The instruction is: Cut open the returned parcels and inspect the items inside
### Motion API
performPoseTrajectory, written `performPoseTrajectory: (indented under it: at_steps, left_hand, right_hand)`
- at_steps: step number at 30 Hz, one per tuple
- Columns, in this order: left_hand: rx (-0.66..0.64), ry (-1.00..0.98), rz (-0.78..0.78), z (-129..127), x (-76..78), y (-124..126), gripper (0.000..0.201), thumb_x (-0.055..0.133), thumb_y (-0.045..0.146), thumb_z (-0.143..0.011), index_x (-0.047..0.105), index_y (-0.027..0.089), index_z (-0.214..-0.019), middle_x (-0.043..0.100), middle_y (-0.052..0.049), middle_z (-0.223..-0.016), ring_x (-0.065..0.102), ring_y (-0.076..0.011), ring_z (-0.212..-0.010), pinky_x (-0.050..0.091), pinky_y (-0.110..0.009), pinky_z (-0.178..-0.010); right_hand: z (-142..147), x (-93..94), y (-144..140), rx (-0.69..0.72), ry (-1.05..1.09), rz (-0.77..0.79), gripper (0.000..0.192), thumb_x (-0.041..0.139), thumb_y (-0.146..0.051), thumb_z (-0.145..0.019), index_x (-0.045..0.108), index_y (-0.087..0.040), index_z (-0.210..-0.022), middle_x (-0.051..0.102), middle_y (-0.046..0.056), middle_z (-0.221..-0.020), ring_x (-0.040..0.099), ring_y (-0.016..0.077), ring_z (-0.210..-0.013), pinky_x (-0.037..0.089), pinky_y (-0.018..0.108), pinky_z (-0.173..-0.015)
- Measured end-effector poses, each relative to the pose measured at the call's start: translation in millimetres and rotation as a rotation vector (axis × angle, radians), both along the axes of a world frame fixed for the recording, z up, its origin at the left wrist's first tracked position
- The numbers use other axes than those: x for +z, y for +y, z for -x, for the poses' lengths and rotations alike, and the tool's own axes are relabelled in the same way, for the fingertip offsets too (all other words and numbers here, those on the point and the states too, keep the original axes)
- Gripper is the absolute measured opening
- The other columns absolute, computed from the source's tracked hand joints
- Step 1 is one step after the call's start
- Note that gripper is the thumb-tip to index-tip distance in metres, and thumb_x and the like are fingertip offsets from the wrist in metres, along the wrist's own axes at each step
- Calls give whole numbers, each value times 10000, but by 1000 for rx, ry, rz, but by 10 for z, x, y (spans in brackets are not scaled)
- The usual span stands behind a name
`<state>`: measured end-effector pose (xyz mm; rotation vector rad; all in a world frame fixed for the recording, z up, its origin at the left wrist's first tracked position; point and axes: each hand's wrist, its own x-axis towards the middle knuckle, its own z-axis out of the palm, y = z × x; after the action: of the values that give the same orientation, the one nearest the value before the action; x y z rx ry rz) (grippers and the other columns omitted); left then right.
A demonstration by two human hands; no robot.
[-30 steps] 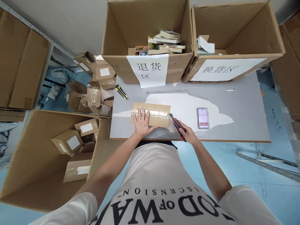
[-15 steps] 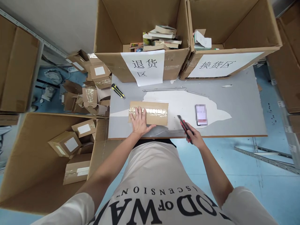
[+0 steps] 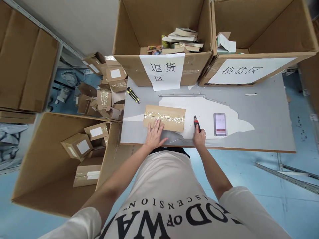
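Note:
A taped cardboard box (image 3: 171,124) lies on the grey table (image 3: 269,126) in front of me, clear tape running along its top. My left hand (image 3: 155,134) rests on its near left part with the fingers spread. To the right of the box, my right hand (image 3: 199,136) is wrapped round a red and black box cutter (image 3: 196,123), its tip pointing away from me. The cutter is apart from the box. A phone (image 3: 220,124) with a blurred screen lies right of that hand.
A yellow and black box cutter (image 3: 133,95) lies at the table's left. Behind stand two large cartons with paper signs, one holding books (image 3: 183,39). At left, a big open carton (image 3: 37,159) contains several small boxes, with more discarded boxes (image 3: 109,89) beyond it.
My right hand has turned the cutter more upright and brought it closer to the box. My left hand has slid back toward the box's near edge. The whole view has shifted slightly.

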<state>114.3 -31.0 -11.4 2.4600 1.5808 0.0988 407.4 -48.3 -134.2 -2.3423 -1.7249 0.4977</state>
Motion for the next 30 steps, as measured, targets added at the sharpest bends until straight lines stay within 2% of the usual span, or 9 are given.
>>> performPoseTrajectory:
  at_steps: [5, 10, 12, 15, 17, 20, 23, 26, 30]
  left_hand:
    - [3, 1, 10, -2, -26, -60, 765, 442, 577, -853, 343, 82, -1428, 254, -227, -1518, 164, -339, -1434, 70, -564, -1125]
    - [-1, -24, 32, 23, -36, -50, 825, 468, 625, -813, 346, 95, -1433, 298, -212, -1505, 197, -335, -1426, 100, -517, -1132]
    - [-5, -31, 36, 33, -32, -43, 849, 480, 646, -792, 353, 102, -1431, 310, -201, -1503, 216, -334, -1419, 101, -500, -1135]
    - [-21, -35, 47, 51, -26, -30, 854, 500, 654, -771, 371, 118, -1424, 326, -181, -1500, 244, -330, -1407, 118, -477, -1137]
    - [-33, -34, 55, 62, -24, -23, 863, 516, 657, -757, 376, 124, -1422, 334, -177, -1497, 255, -333, -1401, 130, -471, -1134]
    - [-36, -17, 60, 73, -32, -23, 893, 540, 658, -735, 365, 123, -1429, 328, -180, -1499, 250, -338, -1402, 125, -471, -1132]
    - [-38, 6, 65, 78, -51, -35, 921, 548, 665, -723, 345, 126, -1441, 302, -175, -1513, 230, -336, -1410, 103, -469, -1134]
    - [-43, 12, 63, 77, -70, -48, 940, 544, 674, -719, 325, 127, -1452, 276, -169, -1525, 208, -336, -1418, 96, -474, -1136]
    - [-30, 19, 62, 61, -66, -53, 947, 562, 654, -715, 301, 139, -1464, 262, -170, -1531, 183, -343, -1426, 118, -487, -1131]
  right_hand:
    - [-9, 28, -55, 76, -52, 17, 576, 411, -254, -873, 344, -229, -1444, 435, 197, -1139, 470, 322, -991, 423, 518, -800]
    - [36, 521, 214, 95, -16, -135, 623, 378, -387, -912, 210, -218, -1487, 373, 190, -1302, 389, 347, -1172, 377, 544, -917]
    - [126, 826, 452, 247, 36, -244, 659, 357, -426, -925, 155, -171, -1498, 355, 202, -1350, 360, 334, -1229, 348, 518, -978]
    - [355, 1220, 822, 664, 32, -234, 662, 431, -494, -895, 275, -191, -1463, 330, 185, -1438, 314, 355, -1298, 292, 511, -1031]
    - [523, 1373, 1001, 837, -19, -179, 665, 480, -496, -878, 324, -174, -1438, 336, 188, -1460, 311, 376, -1309, 282, 508, -1032]
    - [685, 1468, 1150, 960, -94, -111, 570, 467, -407, -906, 382, -125, -1394, 419, 220, -1411, 394, 372, -1256, 313, 484, -1002]
    - [690, 1522, 1307, 936, -83, -21, 411, 357, -326, -960, 483, -110, -1287, 579, 216, -1236, 530, 323, -1116, 381, 435, -925]
    - [608, 1539, 1617, 782, 67, 88, 391, 351, -389, -965, 561, -118, -1154, 682, 149, -953, 613, 257, -890, 438, 368, -813]
    - [560, 1336, 2028, 505, 350, 100, 505, 489, -534, -876, 573, -113, -1143, 677, 113, -967, 606, 209, -822, 470, 341, -770]
